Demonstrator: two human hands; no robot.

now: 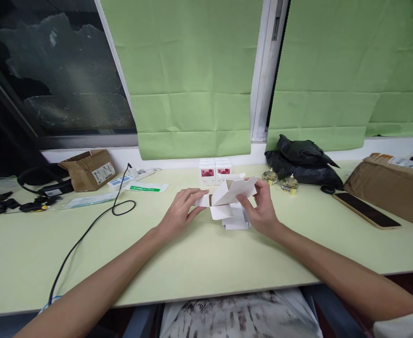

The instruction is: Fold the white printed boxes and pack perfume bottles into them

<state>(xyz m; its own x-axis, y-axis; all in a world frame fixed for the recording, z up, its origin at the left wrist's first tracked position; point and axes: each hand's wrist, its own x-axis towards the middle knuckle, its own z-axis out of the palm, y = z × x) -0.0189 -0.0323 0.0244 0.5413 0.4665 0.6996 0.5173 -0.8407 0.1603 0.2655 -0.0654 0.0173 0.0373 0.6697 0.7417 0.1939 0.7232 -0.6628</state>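
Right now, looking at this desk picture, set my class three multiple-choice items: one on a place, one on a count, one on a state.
1. Where does the phone lie?
A. Right of both hands
B. Beside the black cable
C. On the windowsill

2. How many small round bottles stand by the black bag?
A. One
B. Two
C. Four

3. The white carton between the left hand and right hand is:
A. Sealed
B. Crushed flat
C. Open, flaps spread

Answers: 1 A, it rests near the brown parcel; 2 B, a pair shows; 3 C, flaps stick outward.
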